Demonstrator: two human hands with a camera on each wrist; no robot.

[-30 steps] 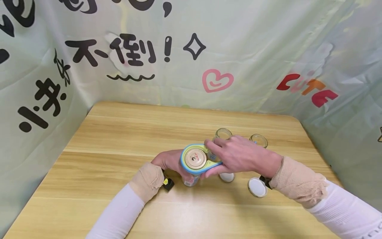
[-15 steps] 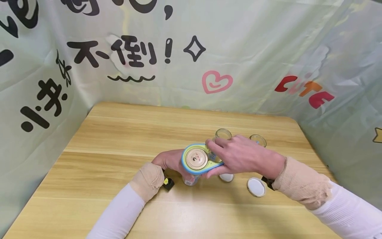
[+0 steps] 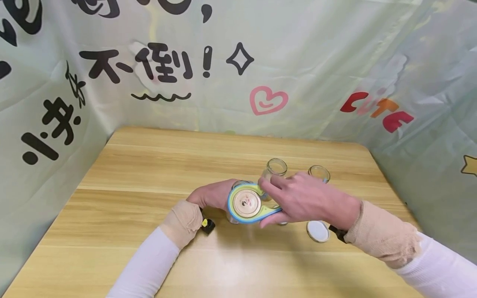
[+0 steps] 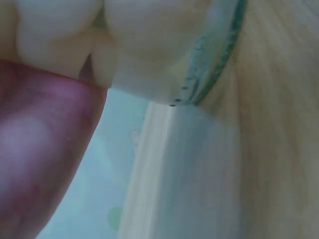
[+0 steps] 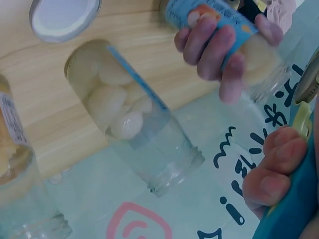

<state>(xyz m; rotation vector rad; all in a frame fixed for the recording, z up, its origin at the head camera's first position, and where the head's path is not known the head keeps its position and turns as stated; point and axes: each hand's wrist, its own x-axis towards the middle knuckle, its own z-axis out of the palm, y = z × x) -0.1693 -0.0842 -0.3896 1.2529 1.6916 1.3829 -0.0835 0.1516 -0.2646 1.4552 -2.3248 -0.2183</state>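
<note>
My left hand [image 3: 214,196] grips an upright glass jar with a blue label [image 5: 219,22], its fingers wrapped round the side. In the right wrist view the jar's glass mouth shows bare. My right hand [image 3: 307,200] holds the handle of a blue and yellow-green jar opener [image 3: 230,205]. A gold lid [image 3: 246,203] sits inside the opener's ring. The opener and lid are apart from the jar's rim, in front of it in the head view. In the left wrist view the left thumb [image 4: 45,144] and fingers show close against the glass.
Behind the right hand stand two lidless glass jars, one [image 3: 276,167] holding pale round fruit [image 5: 107,99], the other [image 3: 319,173] yellowish pieces [image 5: 12,149]. A white-lined lid [image 3: 318,231] lies on the wooden table [image 3: 149,165]; another is mostly hidden under the right hand. A printed cloth hangs behind.
The opener, with the gold lid in it, has come off the jar and shifted slightly towards me. The jar's rim now shows behind it. My left hand keeps its grip.
</note>
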